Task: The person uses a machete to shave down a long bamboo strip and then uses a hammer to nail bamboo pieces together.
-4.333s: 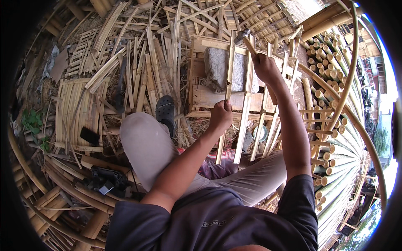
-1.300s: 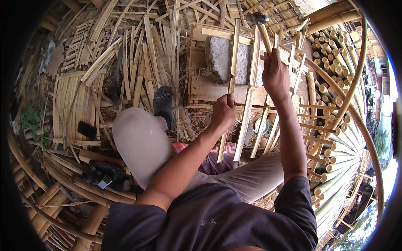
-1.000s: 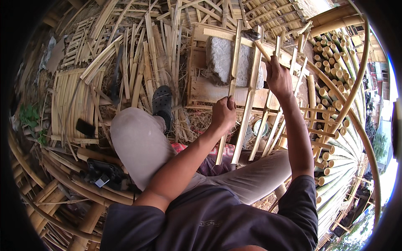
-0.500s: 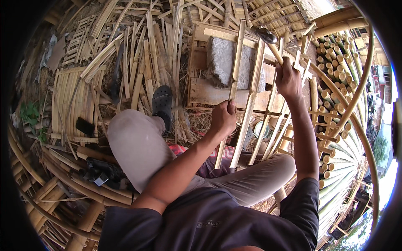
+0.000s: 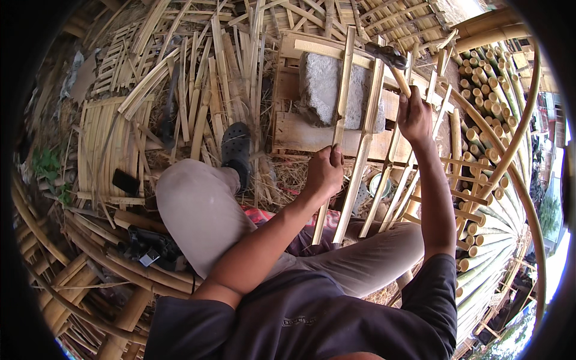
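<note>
Closed around the lower half of a split bamboo slat (image 5: 342, 99) is my left hand (image 5: 325, 172), thumb on top. My right hand (image 5: 415, 118) grips the wooden handle of a hammer (image 5: 400, 79); its dark metal head is raised above the slats. A second bamboo slat (image 5: 362, 153) lies alongside, and several more run beneath my right forearm, their near ends by my bent leg. A grey stone block (image 5: 324, 90) sits under the far part of the slats, on a wooden board (image 5: 289, 133).
Loose bamboo strips (image 5: 219, 78) litter the ground at the far left. A slatted bamboo panel (image 5: 99, 150) lies left, with a dark phone-like object (image 5: 125, 182) on it. Cut bamboo poles (image 5: 480, 120) are stacked on the right. A white bucket (image 5: 379, 185) shows partly between the slats.
The hammer head has turned slightly and shows more of its side. Both hands keep their grips, and the whole view has shifted a little.
</note>
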Available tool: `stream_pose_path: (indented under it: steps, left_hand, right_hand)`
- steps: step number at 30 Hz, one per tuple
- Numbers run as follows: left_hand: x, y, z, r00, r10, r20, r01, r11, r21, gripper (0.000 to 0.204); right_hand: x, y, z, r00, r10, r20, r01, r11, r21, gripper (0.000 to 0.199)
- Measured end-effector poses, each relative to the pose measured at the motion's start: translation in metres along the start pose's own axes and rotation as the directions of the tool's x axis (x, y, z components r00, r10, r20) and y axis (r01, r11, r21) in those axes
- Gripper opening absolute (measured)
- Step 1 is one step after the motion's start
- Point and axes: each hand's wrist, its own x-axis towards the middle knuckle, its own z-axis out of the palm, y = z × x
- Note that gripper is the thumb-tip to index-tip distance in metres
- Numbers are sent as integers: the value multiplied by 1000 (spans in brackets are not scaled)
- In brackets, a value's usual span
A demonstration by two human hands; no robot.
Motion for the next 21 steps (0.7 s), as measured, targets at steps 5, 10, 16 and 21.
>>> stream_pose_path:
  steps: [5,10,16,21]
  left_hand:
    - [-4,11,-4,999,32,-4,-31,997,76,40]
    - [-6,8,-2,1000,-11,19,13,998,-61,39]
    - [-5,5,-2,998,-34,46,39,994,-105,39]
    - [-6,4,-1,998,-34,53,38,996,-84,40]
  right_hand:
    - [11,11,0,979,62,192,-52,997,-59,14]
    - [22,18,-10,979,40,200,-5,985,-170,15]
    - [21,43,-16,952,-257,168,281,950,-140,17]
    - [27,48,-2,934,-178,311,258,936,-239,15]
